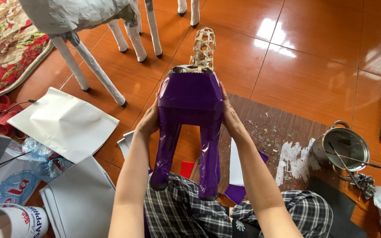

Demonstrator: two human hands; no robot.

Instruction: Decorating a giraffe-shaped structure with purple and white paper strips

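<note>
The left hand (148,121) and right hand (229,115) press flat on both sides of the purple paper-covered woven animal frame (190,101), keeping it steady and upright.

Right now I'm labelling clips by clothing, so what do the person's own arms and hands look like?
Both forearms are bare, with no sleeves in view. The left hand and right hand wear no gloves; no rings, watch or bracelets are visible. Fingers are mostly hidden.
</note>
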